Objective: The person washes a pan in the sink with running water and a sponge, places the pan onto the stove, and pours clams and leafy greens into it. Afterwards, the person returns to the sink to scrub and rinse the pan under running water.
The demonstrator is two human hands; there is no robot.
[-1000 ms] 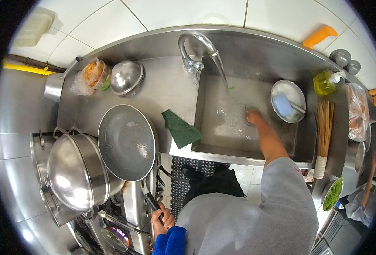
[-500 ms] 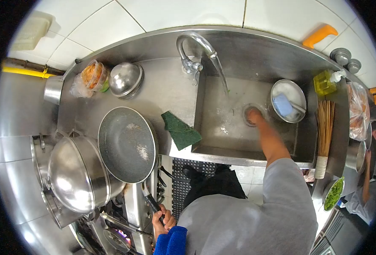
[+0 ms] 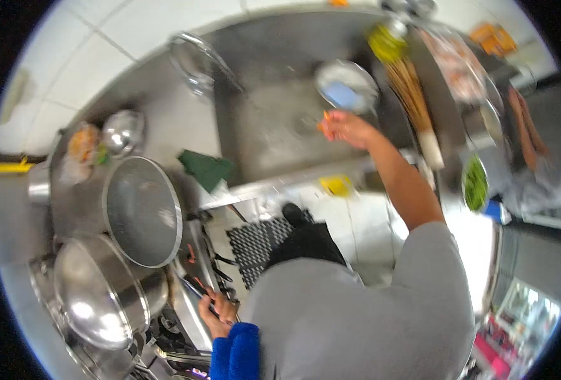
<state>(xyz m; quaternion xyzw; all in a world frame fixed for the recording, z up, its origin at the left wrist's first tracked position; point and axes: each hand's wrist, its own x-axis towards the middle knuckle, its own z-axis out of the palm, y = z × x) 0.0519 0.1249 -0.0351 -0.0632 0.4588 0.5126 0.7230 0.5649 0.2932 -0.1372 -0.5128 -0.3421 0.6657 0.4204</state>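
Note:
My left hand (image 3: 217,313) is wrapped round the black handle of a grey frying pan (image 3: 142,212) at the left. Above the front part of the sink (image 3: 274,120), my right hand (image 3: 347,128) is closed on small orange scraps (image 3: 324,120) at its fingertips. Just behind that hand, a metal bowl (image 3: 368,79) holds a blue sponge (image 3: 342,95). Water appears to run from the curved faucet (image 3: 198,47), though the picture is blurred. A green scouring cloth (image 3: 206,170) lies on the sink's left edge.
Large lidded pots (image 3: 93,291) stand by the stove at lower left. A metal bowl (image 3: 123,133) and food container (image 3: 83,144) sit on the counter. Bundled sticks (image 3: 410,95) and yellow-green soap (image 3: 387,43) are right of the sink. Another person's arms (image 3: 526,130) show at far right.
My right hand has risen from the drain with orange scraps in its fingers. The view has turned, shifting the sink up and left. My left hand still holds the pan handle.

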